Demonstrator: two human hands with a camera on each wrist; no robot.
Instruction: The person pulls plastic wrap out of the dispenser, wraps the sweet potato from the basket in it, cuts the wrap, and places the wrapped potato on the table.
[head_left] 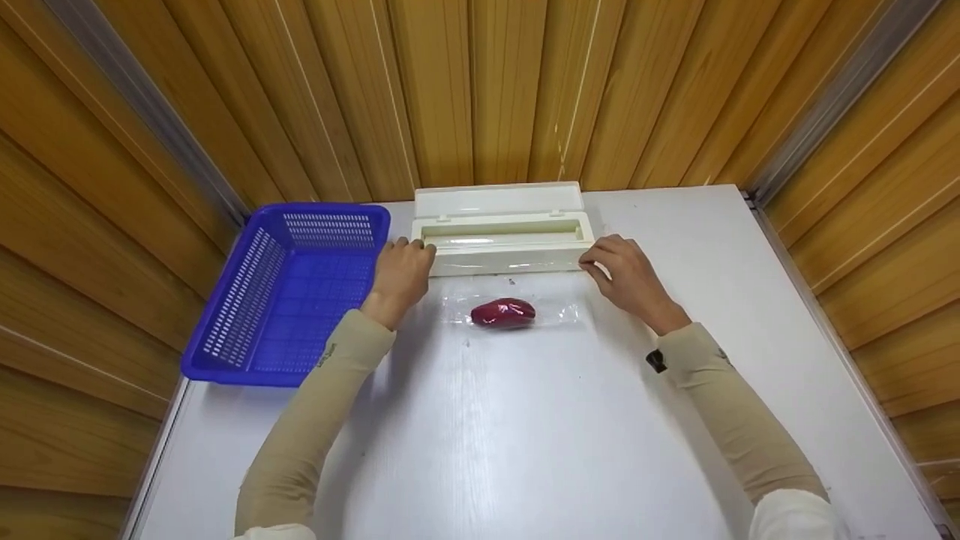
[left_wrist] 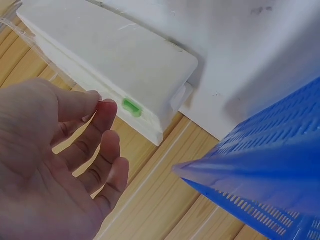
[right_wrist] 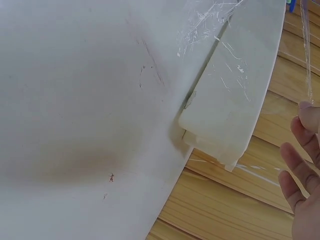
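Note:
A white cling film dispenser (head_left: 510, 260) lies at the back of the table, its lid (head_left: 499, 201) raised. My left hand (head_left: 403, 274) is at its left end, thumb and index fingertips pinching the edge of clear cling film beside a green piece (left_wrist: 132, 107) on the dispenser. At the right end, my right hand (head_left: 626, 279) pinches the film between thumb and index finger; a strip of cling film (right_wrist: 306, 50) stretches from those fingertips in the right wrist view. Before the dispenser lies a dark red oblong item (head_left: 502, 313) in clear film (head_left: 562, 309).
To the left stands a blue plastic basket (head_left: 285, 379) with slotted walls, close beside my left forearm. Wood-patterned panels (head_left: 502, 90) rise behind the white table (head_left: 510, 442) and on both sides. Small dark specks (right_wrist: 111, 177) mark the tabletop.

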